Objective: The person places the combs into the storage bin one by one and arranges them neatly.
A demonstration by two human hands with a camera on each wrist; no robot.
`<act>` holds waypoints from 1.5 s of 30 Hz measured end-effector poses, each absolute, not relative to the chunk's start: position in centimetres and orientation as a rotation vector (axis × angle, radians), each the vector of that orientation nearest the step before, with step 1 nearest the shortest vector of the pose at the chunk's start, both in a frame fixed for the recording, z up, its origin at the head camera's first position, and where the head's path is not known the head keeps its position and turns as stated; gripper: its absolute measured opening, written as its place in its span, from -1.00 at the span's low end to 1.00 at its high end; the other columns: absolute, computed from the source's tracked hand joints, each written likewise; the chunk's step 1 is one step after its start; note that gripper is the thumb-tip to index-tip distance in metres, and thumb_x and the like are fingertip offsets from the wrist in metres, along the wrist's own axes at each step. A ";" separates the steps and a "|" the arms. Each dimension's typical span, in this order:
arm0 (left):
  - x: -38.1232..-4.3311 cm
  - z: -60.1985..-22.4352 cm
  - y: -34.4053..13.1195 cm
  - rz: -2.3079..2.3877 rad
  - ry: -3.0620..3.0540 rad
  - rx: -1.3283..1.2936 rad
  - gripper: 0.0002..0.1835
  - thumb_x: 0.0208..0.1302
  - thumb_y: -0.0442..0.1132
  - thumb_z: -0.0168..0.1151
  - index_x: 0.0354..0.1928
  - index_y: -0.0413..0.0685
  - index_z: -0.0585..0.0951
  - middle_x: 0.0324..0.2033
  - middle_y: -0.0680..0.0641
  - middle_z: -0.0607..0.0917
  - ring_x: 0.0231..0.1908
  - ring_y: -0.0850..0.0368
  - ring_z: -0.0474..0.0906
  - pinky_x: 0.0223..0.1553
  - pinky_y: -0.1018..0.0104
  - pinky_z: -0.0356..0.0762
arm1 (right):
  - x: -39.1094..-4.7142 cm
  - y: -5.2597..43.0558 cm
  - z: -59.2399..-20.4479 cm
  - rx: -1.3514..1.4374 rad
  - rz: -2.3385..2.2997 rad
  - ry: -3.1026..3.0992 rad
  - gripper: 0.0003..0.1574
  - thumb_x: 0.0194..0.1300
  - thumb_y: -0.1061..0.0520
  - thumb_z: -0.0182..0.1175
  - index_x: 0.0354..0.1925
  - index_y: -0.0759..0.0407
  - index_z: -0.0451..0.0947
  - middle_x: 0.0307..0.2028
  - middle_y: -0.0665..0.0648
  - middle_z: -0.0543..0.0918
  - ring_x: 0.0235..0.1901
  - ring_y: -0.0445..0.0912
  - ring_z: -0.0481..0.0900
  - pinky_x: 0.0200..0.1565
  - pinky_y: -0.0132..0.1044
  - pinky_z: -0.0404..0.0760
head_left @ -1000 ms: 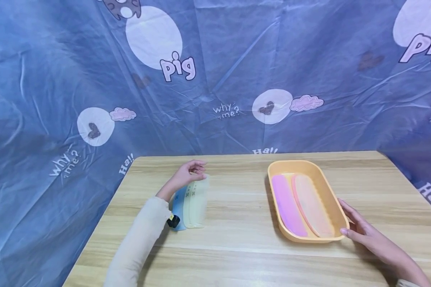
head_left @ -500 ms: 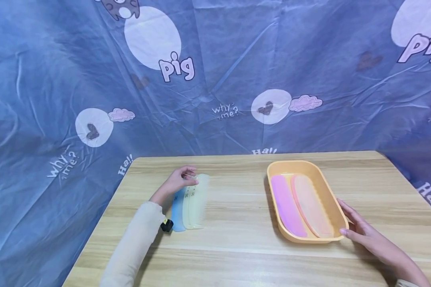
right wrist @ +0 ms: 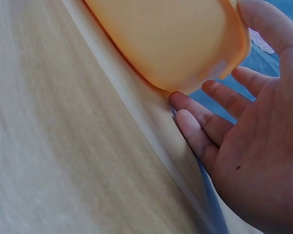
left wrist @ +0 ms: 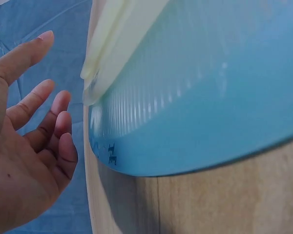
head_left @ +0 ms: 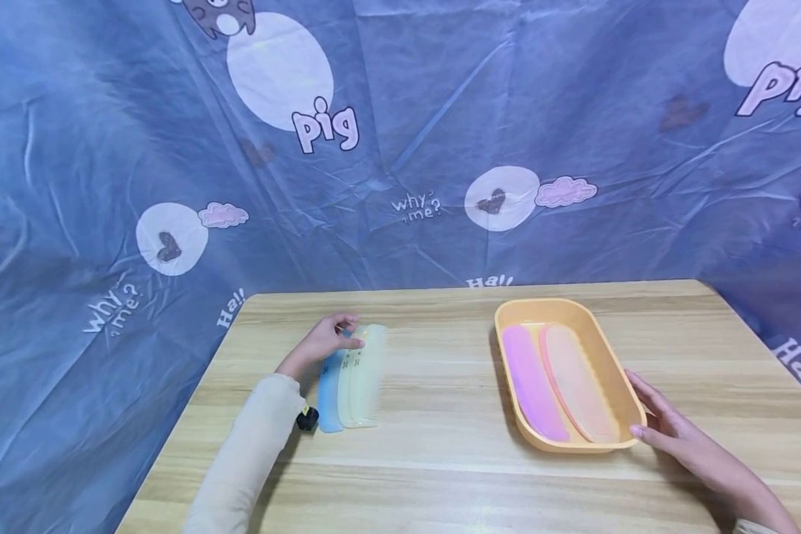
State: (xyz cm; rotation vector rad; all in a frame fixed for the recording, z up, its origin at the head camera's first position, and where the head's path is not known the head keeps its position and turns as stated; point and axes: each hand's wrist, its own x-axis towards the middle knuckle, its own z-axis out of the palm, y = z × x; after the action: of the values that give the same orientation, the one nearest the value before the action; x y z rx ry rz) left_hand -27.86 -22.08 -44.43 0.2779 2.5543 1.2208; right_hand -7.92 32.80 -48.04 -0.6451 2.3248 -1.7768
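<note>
A blue comb (head_left: 330,393) and a pale yellow comb (head_left: 366,374) lie side by side on the left of the wooden table (head_left: 440,415). My left hand (head_left: 330,337) is at their far ends, fingertips touching or just above them. In the left wrist view the blue comb (left wrist: 210,97) and pale comb (left wrist: 117,39) fill the frame, and the left hand (left wrist: 34,136) has loose fingers that grip nothing. An orange tray (head_left: 619,367) holds a pink comb (head_left: 534,382) and a peach comb (head_left: 577,382). My right hand (head_left: 667,430) rests straight-fingered against its near right corner; in the right wrist view the hand (right wrist: 244,146) touches the tray (right wrist: 171,39).
A blue printed cloth (head_left: 400,148) hangs behind and beside the table. A small black strap piece (head_left: 305,419) sits at my left wrist. Bare wood lies between the combs and the tray and along the near edge.
My left hand has drawn back leftward and nearer, from past the combs to their far ends. The right hand and tray have stayed put.
</note>
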 end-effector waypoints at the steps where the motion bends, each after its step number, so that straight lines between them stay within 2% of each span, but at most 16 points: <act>1: -28.0 -44.5 -22.1 1.205 2.559 0.277 -0.37 0.18 -0.13 0.37 0.28 -0.12 0.42 0.08 -0.22 0.54 0.03 -0.08 0.44 -0.04 0.14 0.44 | -7.9 32.8 -48.1 -0.645 -1.780 2.322 -0.02 0.38 0.50 -0.15 0.52 0.14 -0.42 0.37 -0.49 -0.05 0.22 -0.68 0.15 0.04 -0.72 0.31; 10: -29.0 -44.7 -21.8 1.151 2.572 0.241 -0.41 0.17 -0.13 0.37 0.24 -0.09 0.46 -0.06 -0.14 0.52 -0.09 0.00 0.43 -0.11 0.19 0.40 | -8.2 32.4 -48.1 -0.671 -1.815 2.294 -0.03 0.37 0.52 -0.17 0.52 0.18 -0.41 0.38 -0.47 -0.02 0.24 -0.64 0.18 0.05 -0.70 0.33; 17: -29.8 -44.7 -21.2 1.149 2.557 0.257 -0.42 0.14 -0.16 0.40 0.20 -0.16 0.49 -0.30 -0.03 0.49 -0.28 0.07 0.36 -0.19 0.24 0.34 | -8.0 32.4 -48.0 -0.646 -1.800 2.310 -0.04 0.38 0.50 -0.17 0.52 0.16 -0.42 0.38 -0.47 -0.02 0.24 -0.65 0.15 0.05 -0.71 0.32; 24: -30.6 -45.0 -20.9 1.117 2.525 0.263 -0.40 0.14 -0.15 0.40 0.22 -0.16 0.49 -0.43 0.03 0.42 -0.38 0.13 0.31 -0.26 0.28 0.29 | -8.0 32.3 -48.0 -0.638 -1.798 2.329 -0.04 0.38 0.50 -0.17 0.52 0.16 -0.41 0.37 -0.47 0.00 0.24 -0.65 0.17 0.05 -0.71 0.32; 29: -30.7 -45.1 -20.6 1.094 2.521 0.268 -0.38 0.15 -0.13 0.39 0.25 -0.15 0.48 -0.55 0.04 0.34 -0.50 0.14 0.23 -0.39 0.31 0.22 | -8.1 32.2 -48.1 -0.651 -1.804 2.323 -0.04 0.37 0.51 -0.17 0.52 0.17 -0.41 0.38 -0.46 -0.01 0.25 -0.65 0.15 0.06 -0.71 0.31; 30: -30.7 -45.1 -20.6 1.085 2.522 0.265 -0.37 0.15 -0.12 0.39 0.26 -0.15 0.47 -0.55 0.03 0.34 -0.50 0.13 0.21 -0.40 0.30 0.20 | -8.0 32.2 -48.1 -0.651 -1.803 2.323 -0.04 0.37 0.51 -0.17 0.52 0.17 -0.41 0.39 -0.46 -0.01 0.25 -0.65 0.15 0.06 -0.71 0.30; 32: -30.7 -45.0 -20.5 1.064 2.533 0.247 -0.36 0.13 -0.11 0.40 0.26 -0.12 0.47 -0.44 0.00 0.46 -0.43 0.12 0.27 -0.35 0.29 0.25 | -8.0 32.1 -48.1 -0.645 -1.800 2.327 -0.04 0.37 0.51 -0.17 0.52 0.17 -0.40 0.39 -0.45 -0.02 0.26 -0.65 0.14 0.06 -0.72 0.30; 34: -30.6 -45.0 -20.5 1.042 2.544 0.231 -0.35 0.13 -0.09 0.40 0.27 -0.10 0.47 -0.21 -0.07 0.58 -0.28 0.08 0.38 -0.24 0.26 0.35 | -8.0 32.1 -48.1 -0.631 -1.795 2.335 -0.04 0.38 0.50 -0.17 0.52 0.16 -0.40 0.38 -0.46 -0.02 0.25 -0.65 0.14 0.06 -0.72 0.30; 37: -30.7 -45.0 -20.4 1.003 2.562 0.218 -0.34 0.11 -0.07 0.41 0.26 -0.08 0.48 0.19 -0.15 0.52 0.02 0.02 0.45 0.03 0.15 0.43 | -8.0 32.0 -48.1 -0.621 -1.795 2.335 -0.04 0.38 0.50 -0.16 0.52 0.14 -0.40 0.38 -0.47 -0.01 0.25 -0.66 0.14 0.05 -0.72 0.30; 39: -30.8 -45.0 -20.4 0.978 2.569 0.230 -0.34 0.12 -0.07 0.41 0.27 -0.09 0.48 0.26 -0.20 0.47 0.12 -0.05 0.44 0.11 0.07 0.42 | -7.9 31.9 -48.1 -0.625 -1.797 2.335 -0.03 0.37 0.51 -0.16 0.52 0.15 -0.41 0.37 -0.47 -0.01 0.25 -0.66 0.14 0.06 -0.72 0.30; 45: -31.2 -45.1 -20.1 0.941 2.584 0.240 -0.32 0.09 -0.05 0.43 0.26 -0.07 0.48 0.30 -0.21 0.44 0.30 -0.17 0.34 0.23 -0.02 0.38 | -8.0 31.8 -48.0 -0.647 -1.804 2.341 -0.03 0.36 0.52 -0.16 0.52 0.18 -0.41 0.38 -0.46 0.00 0.26 -0.65 0.13 0.07 -0.73 0.29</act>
State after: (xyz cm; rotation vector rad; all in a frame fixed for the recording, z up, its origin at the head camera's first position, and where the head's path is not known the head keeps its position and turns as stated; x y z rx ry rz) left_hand -31.15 -20.05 -45.14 0.2403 2.5844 0.9409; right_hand -8.01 31.84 -48.01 -0.6470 2.3412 -1.8039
